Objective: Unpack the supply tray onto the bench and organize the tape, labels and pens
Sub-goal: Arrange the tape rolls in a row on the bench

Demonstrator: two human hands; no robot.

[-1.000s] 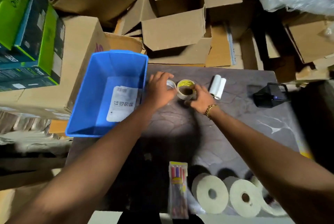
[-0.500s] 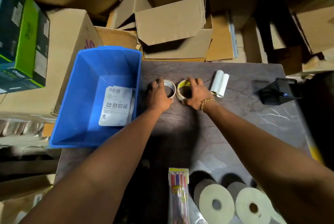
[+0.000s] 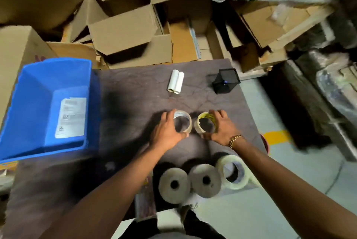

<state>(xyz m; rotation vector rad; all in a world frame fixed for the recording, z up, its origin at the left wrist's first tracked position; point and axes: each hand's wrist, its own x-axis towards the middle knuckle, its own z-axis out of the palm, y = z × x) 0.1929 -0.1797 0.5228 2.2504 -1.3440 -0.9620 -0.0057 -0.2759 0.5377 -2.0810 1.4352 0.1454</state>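
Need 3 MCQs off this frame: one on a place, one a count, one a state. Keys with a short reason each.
1. Where is the label sheet?
A. in the blue tray
B. on the floor
C. on a cardboard box

2. How many big rolls lie along the near edge of the bench?
A. two
B. three
C. five

3. What is the right-hand grip doing?
A. hanging idle
B. holding a pen
C. holding the yellow-cored tape roll

Keys:
1 A: the sheet lies on the tray's bottom.
2 B: two grey ones and one clear one sit side by side.
3 C: fingers and thumb curl round that roll.
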